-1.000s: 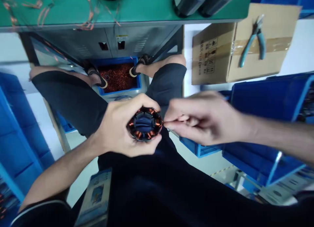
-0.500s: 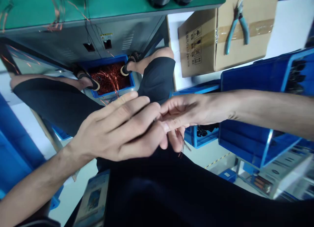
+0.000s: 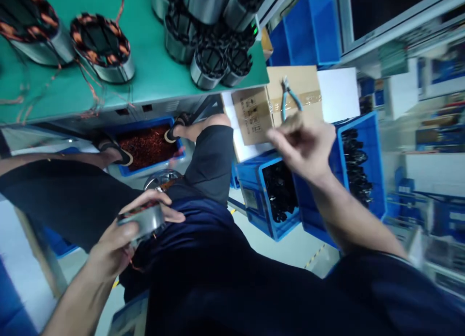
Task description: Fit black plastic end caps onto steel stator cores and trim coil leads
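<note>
My left hand (image 3: 118, 236) is wrapped round a metal stator ring (image 3: 147, 221) with copper windings, held low over my lap, a thin copper wire hanging beneath it. To the right, my right hand (image 3: 308, 144) is raised beside the cardboard box (image 3: 254, 115). Its fingers are curled and blurred, and whatever they hold, if anything, cannot be made out. Teal-handled cutters (image 3: 286, 101) lie on top of the box, just beyond that hand.
Wound stators (image 3: 114, 74) and several unwound cores (image 3: 207, 76) stand on the green bench (image 3: 160, 86). Blue crates (image 3: 254, 222) with black parts are at the right. A blue tray (image 3: 138, 170) of copper scraps lies between my feet.
My hands have come apart: the left is lower with the stator now visible, the right has lifted toward the box. The view has swung to show more of the bench.
</note>
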A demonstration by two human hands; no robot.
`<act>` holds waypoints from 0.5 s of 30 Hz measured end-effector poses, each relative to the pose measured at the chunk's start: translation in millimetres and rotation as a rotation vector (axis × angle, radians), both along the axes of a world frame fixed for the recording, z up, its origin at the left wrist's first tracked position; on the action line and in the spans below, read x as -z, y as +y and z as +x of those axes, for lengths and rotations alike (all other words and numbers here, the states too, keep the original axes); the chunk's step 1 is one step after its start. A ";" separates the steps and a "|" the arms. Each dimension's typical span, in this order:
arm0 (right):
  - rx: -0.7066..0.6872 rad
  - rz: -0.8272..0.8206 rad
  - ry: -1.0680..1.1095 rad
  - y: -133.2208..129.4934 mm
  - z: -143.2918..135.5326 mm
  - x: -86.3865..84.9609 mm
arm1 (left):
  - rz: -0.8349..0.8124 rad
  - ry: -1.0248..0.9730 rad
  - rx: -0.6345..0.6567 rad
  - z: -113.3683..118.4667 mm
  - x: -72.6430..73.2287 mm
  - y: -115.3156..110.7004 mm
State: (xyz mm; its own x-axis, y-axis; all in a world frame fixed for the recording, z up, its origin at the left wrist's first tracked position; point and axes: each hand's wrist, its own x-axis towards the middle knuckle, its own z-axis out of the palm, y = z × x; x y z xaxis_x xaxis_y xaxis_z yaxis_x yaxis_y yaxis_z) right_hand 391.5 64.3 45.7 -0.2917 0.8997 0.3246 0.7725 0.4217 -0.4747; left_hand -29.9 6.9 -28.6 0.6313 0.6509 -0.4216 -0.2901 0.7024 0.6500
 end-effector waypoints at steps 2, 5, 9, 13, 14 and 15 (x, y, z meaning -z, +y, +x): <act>0.373 0.052 -0.070 24.1 43.6 36.2 | -0.094 0.049 -0.253 1.3 2.6 -5.4; 0.945 -0.011 -0.244 62.4 93.8 87.3 | -0.191 0.162 -0.490 11.6 -2.5 -8.3; 1.109 0.005 -0.166 86.8 114.5 120.2 | -0.241 0.316 -0.598 21.5 -5.1 -9.2; 0.989 0.058 0.059 86.4 103.9 110.0 | 0.002 0.351 -0.506 17.6 -3.3 -7.9; 0.898 0.043 0.132 84.7 98.2 104.4 | 0.109 0.358 -0.457 15.6 -5.1 -7.2; 0.798 0.021 0.208 82.0 90.4 98.9 | 0.218 0.377 -0.408 13.5 -8.5 -6.6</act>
